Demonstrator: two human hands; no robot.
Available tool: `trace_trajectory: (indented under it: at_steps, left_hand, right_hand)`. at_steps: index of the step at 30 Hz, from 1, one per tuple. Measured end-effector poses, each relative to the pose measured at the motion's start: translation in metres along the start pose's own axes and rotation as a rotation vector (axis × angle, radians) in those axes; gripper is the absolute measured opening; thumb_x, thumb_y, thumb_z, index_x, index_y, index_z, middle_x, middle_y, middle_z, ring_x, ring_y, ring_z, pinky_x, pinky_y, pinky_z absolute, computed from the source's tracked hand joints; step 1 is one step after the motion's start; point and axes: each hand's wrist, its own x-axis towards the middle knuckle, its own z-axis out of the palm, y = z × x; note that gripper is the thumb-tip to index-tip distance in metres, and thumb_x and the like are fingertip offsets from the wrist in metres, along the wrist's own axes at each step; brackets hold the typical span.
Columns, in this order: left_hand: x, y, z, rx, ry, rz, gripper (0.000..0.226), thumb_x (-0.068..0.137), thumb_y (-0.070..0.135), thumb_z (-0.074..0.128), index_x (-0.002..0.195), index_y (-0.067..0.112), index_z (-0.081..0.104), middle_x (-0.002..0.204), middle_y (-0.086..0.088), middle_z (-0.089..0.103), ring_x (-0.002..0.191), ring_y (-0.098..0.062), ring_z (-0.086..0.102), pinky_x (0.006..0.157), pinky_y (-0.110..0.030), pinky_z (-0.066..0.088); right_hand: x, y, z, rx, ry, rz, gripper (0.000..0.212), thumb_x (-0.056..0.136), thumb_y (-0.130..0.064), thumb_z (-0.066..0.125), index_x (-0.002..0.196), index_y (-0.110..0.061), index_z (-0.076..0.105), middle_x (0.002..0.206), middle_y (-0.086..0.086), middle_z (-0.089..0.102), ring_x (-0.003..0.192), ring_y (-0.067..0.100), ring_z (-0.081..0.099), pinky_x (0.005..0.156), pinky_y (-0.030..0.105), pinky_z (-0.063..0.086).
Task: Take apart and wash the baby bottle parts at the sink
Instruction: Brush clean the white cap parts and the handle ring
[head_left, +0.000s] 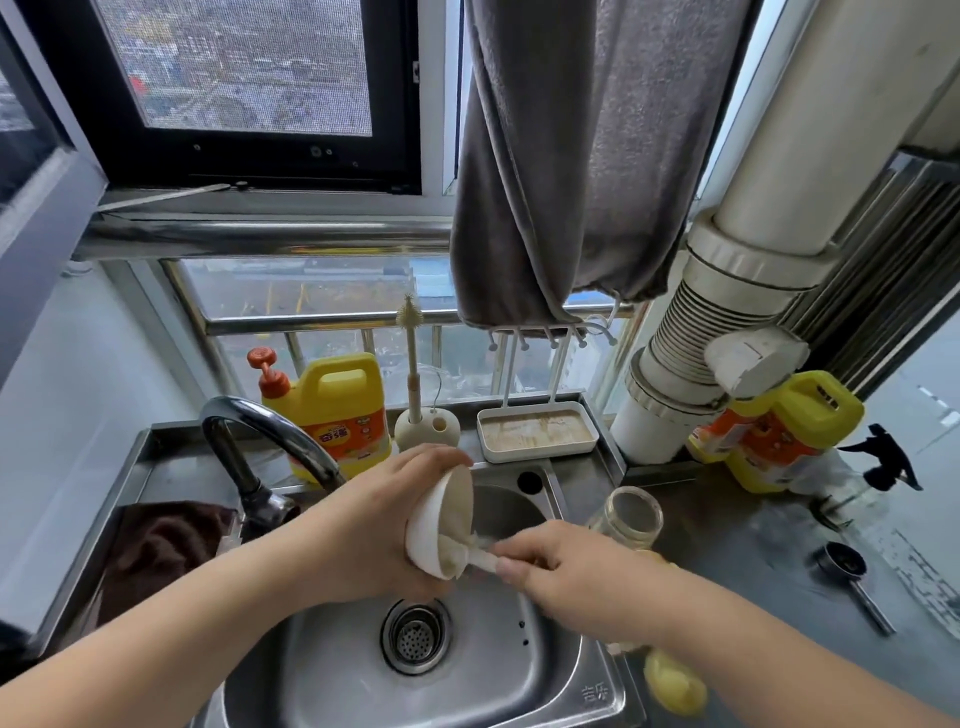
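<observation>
Over the steel sink (332, 675), my left hand (379, 525) grips a white bottle cap (441, 525), its open side turned to the right. My right hand (561, 571) pinches the handle of a small white brush (480, 556) whose head is pushed into the cap's lower rim. The clear glass bottle body (631, 514) stands upright and open on the counter just right of the sink. A yellowish bottle part (675, 680) lies on the counter under my right forearm, partly hidden.
The curved tap (270, 431) arches at the left, no water visible. Behind it stand a yellow detergent jug (337, 410), a bottle brush in a holder (415, 395) and a white drying rack tray (540, 431). A brown cloth (161, 545) lies left; a metal scoop (847, 571) right.
</observation>
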Motion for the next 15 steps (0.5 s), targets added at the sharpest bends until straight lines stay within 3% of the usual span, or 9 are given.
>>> trace_trajectory:
  at_steps: [3, 6, 8, 11, 13, 15]
  left_hand:
    - [0.001, -0.003, 0.005, 0.146, 0.156, 0.133, 0.09, 0.059, 0.064, 0.066, 0.135, 0.032, 0.032, 0.133, 0.016, 0.042, 0.123, 0.006, 0.032, 0.101, -0.014, 0.034]
    - [0.004, 0.0, 0.002, 0.228, 0.203, 0.197, 0.089, 0.066, 0.073, 0.056, 0.135, 0.022, 0.036, 0.132, 0.009, 0.043, 0.121, -0.001, 0.036, 0.101, -0.018, 0.034]
    - [0.003, -0.002, 0.005, 0.196, 0.172, 0.172, 0.085, 0.065, 0.067, 0.064, 0.134, 0.025, 0.037, 0.13, 0.014, 0.043, 0.119, -0.004, 0.042, 0.1, -0.012, 0.034]
    - [0.0, -0.002, 0.006, -0.003, 0.03, 0.006, 0.084, 0.054, 0.057, 0.077, 0.124, 0.052, 0.031, 0.125, 0.029, 0.042, 0.113, 0.003, 0.046, 0.094, -0.008, 0.039]
    - [0.001, -0.002, 0.003, -0.105, -0.032, -0.078, 0.082, 0.051, 0.054, 0.081, 0.119, 0.055, 0.034, 0.119, 0.029, 0.046, 0.109, 0.007, 0.049, 0.09, -0.015, 0.046]
    - [0.002, 0.0, -0.003, -0.182, -0.065, -0.113, 0.082, 0.052, 0.049, 0.085, 0.119, 0.053, 0.037, 0.114, 0.027, 0.05, 0.105, 0.008, 0.05, 0.087, -0.018, 0.049]
  right_hand:
    - [-0.004, -0.004, -0.007, 0.485, -0.251, 0.156, 0.035, 0.1, -0.036, 0.043, 0.076, -0.047, 0.065, 0.057, -0.003, 0.037, 0.042, 0.008, 0.028, 0.039, 0.018, 0.021]
    - [-0.009, -0.008, -0.007, 0.539, -0.301, 0.172, 0.031, 0.1, -0.036, 0.042, 0.082, -0.046, 0.066, 0.057, -0.002, 0.036, 0.041, 0.007, 0.027, 0.038, 0.017, 0.018]
    - [-0.006, -0.005, -0.005, 0.224, -0.173, 0.1, 0.022, 0.1, -0.038, 0.042, 0.101, -0.045, 0.063, 0.061, -0.003, 0.048, 0.046, 0.008, 0.041, 0.043, 0.019, 0.031]
    - [-0.001, 0.004, -0.008, -0.54, 0.226, -0.11, 0.027, 0.096, -0.032, 0.048, 0.121, -0.04, 0.053, 0.087, -0.002, 0.064, 0.076, 0.019, 0.061, 0.059, 0.028, 0.038]
    - [0.003, 0.011, -0.01, -0.89, 0.507, -0.245, 0.042, 0.08, -0.014, 0.057, 0.115, -0.037, 0.062, 0.071, 0.002, 0.06, 0.057, 0.024, 0.059, 0.046, 0.029, 0.037]
    - [0.005, 0.015, -0.009, -0.989, 0.591, -0.33, 0.051, 0.07, -0.008, 0.049, 0.112, -0.029, 0.068, 0.061, 0.001, 0.053, 0.044, 0.022, 0.051, 0.039, 0.026, 0.033]
